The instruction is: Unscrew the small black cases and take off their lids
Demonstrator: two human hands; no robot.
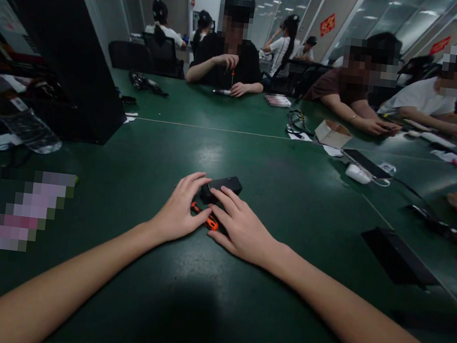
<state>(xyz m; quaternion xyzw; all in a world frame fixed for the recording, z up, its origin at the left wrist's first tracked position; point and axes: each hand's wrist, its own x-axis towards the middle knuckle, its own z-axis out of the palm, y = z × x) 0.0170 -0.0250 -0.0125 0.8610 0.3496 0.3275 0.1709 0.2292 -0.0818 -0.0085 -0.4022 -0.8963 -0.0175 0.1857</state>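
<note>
A small black oblong block (229, 183) lies on the green tabletop in front of me. My left hand (181, 206) rests at its left, fingers stretched out and curving toward it, the fingertips at or very near its side. From the right, my right hand (242, 225) reaches in with spread fingers, its upper fingertips over the block's near edge. Between my two thumbs lies an orange and black object (211, 224), partly covered by my fingers, so its kind is unclear. Neither hand appears to grip anything.
A dark pillar (73, 44) and a plastic bottle (31, 121) stand at left. Toward the right are an open cardboard box (332, 134), a phone (369, 164), a white charger (358, 173) and a dark flat panel (398, 256). A person opposite (229, 56) holds a screwdriver.
</note>
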